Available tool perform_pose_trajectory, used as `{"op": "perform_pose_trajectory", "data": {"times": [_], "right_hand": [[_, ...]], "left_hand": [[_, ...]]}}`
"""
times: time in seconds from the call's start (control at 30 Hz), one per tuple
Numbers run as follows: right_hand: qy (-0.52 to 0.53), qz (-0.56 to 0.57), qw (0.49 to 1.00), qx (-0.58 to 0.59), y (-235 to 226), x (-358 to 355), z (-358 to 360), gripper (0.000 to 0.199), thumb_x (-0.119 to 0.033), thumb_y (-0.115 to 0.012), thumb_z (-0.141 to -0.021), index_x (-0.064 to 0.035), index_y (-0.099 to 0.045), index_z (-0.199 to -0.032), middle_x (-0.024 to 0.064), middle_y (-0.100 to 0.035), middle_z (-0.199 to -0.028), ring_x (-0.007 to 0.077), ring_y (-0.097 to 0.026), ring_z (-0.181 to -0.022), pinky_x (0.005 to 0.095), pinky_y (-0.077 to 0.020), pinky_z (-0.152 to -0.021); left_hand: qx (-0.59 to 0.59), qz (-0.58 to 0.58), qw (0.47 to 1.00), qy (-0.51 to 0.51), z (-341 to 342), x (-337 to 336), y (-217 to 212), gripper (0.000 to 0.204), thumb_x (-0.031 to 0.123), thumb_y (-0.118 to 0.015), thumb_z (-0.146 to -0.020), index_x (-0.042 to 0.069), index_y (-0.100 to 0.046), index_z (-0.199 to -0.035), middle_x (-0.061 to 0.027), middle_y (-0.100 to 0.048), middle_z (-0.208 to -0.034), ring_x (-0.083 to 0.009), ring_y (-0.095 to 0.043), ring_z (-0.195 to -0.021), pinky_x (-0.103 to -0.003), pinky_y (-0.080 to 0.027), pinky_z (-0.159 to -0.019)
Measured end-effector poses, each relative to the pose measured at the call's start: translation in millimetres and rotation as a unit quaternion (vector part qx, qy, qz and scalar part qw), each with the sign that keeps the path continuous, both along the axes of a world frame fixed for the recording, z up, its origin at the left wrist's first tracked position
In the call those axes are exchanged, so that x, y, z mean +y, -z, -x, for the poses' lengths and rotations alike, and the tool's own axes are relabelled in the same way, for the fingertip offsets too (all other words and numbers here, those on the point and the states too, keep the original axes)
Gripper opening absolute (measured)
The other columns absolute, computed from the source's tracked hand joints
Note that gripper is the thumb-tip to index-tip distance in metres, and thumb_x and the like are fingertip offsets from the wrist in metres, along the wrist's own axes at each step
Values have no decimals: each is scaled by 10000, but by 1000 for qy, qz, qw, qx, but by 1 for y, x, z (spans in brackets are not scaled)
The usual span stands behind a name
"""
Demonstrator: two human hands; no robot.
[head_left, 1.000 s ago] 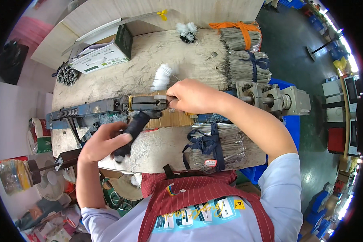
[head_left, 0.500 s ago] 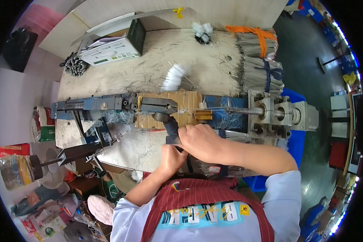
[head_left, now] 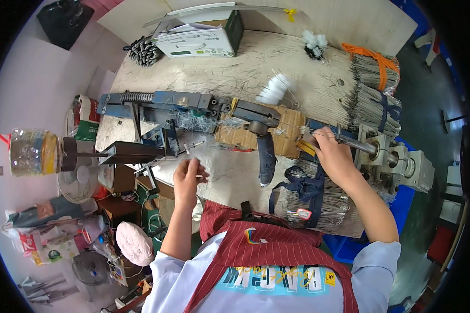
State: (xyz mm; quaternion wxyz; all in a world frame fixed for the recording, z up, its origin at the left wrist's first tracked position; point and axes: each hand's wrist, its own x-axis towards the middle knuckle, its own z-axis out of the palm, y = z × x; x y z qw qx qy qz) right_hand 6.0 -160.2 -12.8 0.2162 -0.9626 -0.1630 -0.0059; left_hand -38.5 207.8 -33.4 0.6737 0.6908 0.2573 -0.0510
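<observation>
My right hand is at the bench machine, its fingers bent and pressed together beside a yellow block and a thin wire near the steel spindle; what they hold is hidden. My left hand is raised over the near side of the bench, fingers loosely curled and apart, with nothing visible in it. It is nearest a slim rod with a pale tip on a black metal frame. Between the hands, a dark cloth-wrapped lever handle hangs from the clamp, untouched.
A white bristle brush lies behind the clamp. Wire bundles tied with orange and dark bands lie at the right, another bundle nearer me. A white-green box stands at the back. A clear jar sits left.
Both hands have let go of the wrapped lever handle. My right hand has moved right to the spindle, my left hand left toward the black frame. The whole view has shifted and tilted.
</observation>
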Motion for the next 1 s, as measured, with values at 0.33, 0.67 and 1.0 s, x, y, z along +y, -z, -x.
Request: {"op": "perform_pose_trajectory", "data": {"times": [0.33,0.67,1.0], "right_hand": [[82,-304,892,323,-28,2,22,278,-90,-602,-914,60,-496,-1122,93,-616,-877,154,-620,-664,305,-507,-644],[170,-507,803,262,-72,-23,58,252,-123,-598,-947,31,-565,-1143,57,-624,-928,81,-579,-679,235,-496,-604],[54,-137,979,-139,-80,-3,24,236,-100,-651,-864,3,-588,-1068,139,-666,-1015,224,-658,-891,379,-546,-754]], "left_hand": [[-141,-70,987,-17,-14,15,43,274,218,-502,-1012,-2,-577,-867,-78,-607,-716,-140,-607,-563,-264,-498,-502],[-3,175,885,432,-12,-127,-55,295,218,-453,-1032,-13,-584,-905,-54,-632,-771,-107,-620,-631,-248,-504,-577],[27,319,931,173,-48,-208,-40,287,290,-502,-1009,39,-571,-887,-56,-610,-714,-127,-582,-538,-239,-441,-488]]}}
